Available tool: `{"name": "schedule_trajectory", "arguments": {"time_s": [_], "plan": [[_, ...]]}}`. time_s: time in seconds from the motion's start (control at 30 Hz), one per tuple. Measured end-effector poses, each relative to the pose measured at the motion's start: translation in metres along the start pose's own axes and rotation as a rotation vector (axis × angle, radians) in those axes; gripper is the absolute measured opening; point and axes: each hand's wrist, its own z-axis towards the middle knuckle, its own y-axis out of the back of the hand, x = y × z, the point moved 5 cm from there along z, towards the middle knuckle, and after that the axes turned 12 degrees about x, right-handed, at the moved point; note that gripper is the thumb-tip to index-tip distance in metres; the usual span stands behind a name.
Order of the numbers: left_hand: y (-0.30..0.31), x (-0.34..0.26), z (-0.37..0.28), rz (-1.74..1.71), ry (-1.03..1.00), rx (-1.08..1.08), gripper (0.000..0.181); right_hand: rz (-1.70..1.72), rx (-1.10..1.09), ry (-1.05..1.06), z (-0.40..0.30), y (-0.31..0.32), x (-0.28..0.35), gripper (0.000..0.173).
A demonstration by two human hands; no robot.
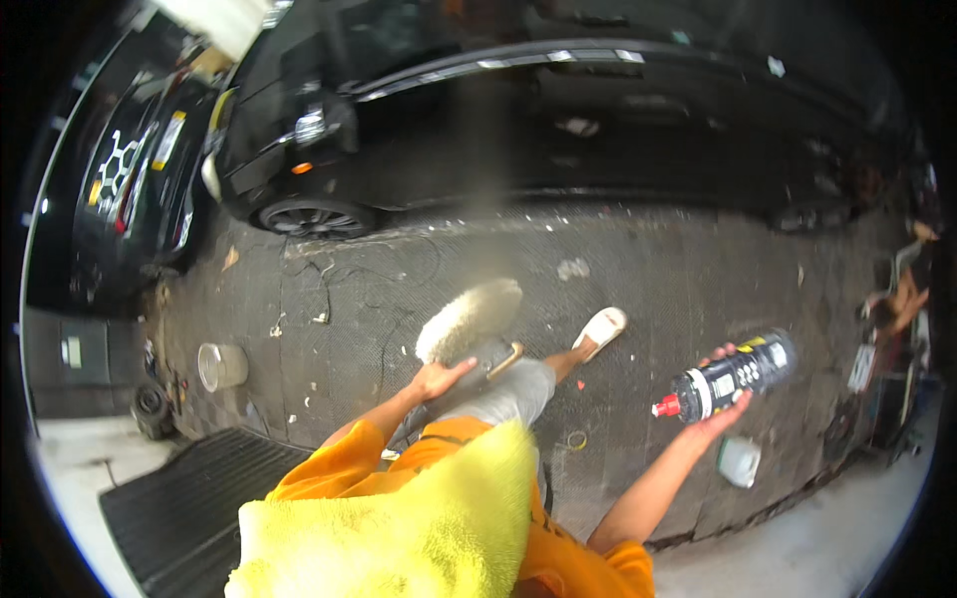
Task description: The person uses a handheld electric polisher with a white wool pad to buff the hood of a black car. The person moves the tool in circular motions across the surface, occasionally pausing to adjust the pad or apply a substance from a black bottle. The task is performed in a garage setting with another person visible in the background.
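My left hand [439,378] grips a polisher with a pale fluffy wool pad [467,320], thumb lying along its body. The pad faces up and away from me, and a tan side handle [505,361] sticks out on its right; much of the machine is hard to make out. Out to the right, my right hand [719,418] is wrapped around a dark plastic bottle [736,374] with a red nozzle cap. The bottle lies tilted, its cap pointing left. A yellow microfiber towel [404,523] drapes over my front, covering part of my orange shirt.
A black car [478,142] stands side-on ahead, and another dark car [142,172] is at the left. On the dark floor are a translucent bucket [223,367], a white jug [739,462], cables [327,291] and scraps. A ribbed black mat [194,516] lies lower left.
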Motion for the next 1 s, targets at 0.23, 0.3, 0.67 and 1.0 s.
{"name": "schedule_trajectory", "arguments": {"time_s": [0.23,0.3,0.67,1.0], "plan": [[0.033,0.138,-0.137,-0.190,0.003,-0.093,0.114,-0.575,0.335,0.205,-0.030,-0.265,-0.017,0.115],[0.034,0.174,-0.145,-0.232,0.024,-0.120,0.111,-0.623,0.384,0.184,-0.029,-0.306,-0.025,0.116],[0.071,0.403,-0.164,-0.678,-0.228,-0.532,0.098,-0.944,0.592,0.366,-0.099,-0.502,-0.311,0.064],[0.198,0.587,-0.241,-0.858,0.078,-0.675,0.103,-0.379,0.581,0.008,-0.089,-0.636,-0.600,0.088]]}}
